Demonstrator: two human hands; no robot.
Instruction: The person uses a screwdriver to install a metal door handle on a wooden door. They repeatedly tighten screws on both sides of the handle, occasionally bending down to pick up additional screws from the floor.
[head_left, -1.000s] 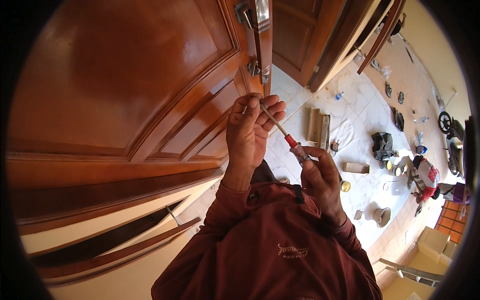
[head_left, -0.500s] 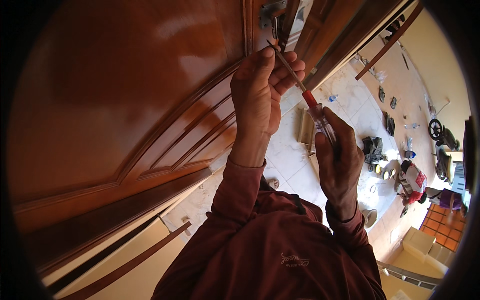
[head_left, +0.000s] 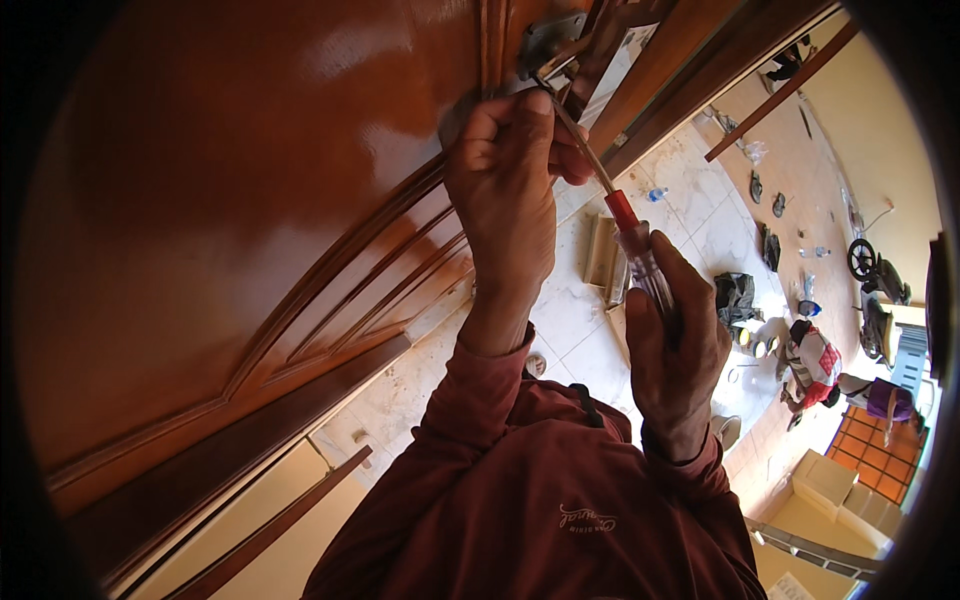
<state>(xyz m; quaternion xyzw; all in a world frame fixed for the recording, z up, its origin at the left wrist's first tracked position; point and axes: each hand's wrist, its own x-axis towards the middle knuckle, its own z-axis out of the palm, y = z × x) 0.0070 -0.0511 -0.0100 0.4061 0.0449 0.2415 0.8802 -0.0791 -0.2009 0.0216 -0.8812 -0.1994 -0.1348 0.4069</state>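
**Aiming a screwdriver toward a metal plate on a wooden door**

Gripping the clear handle in the right hand, with fingers wrapped around one side and thumb pressed along the other. Slanting the red collar and thin metal shaft up and to the left, between both hands. Bringing the left hand in close beside the shaft, near the tip, with fingers curled narrow; too hidden to tell whether pinching the shaft or something small. Holding the tip just beside the plate; impossible to tell whether touching. Wearing long maroon sleeves. Standing next to the glossy brown door panel, above a pale tiled floor. Lying to the right on that floor: an open long box, a small bottle with blue on it, a black bag and, farther off, dark sandals. Crouching well apart at far right: a person in white and red, near a dark motorcycle.
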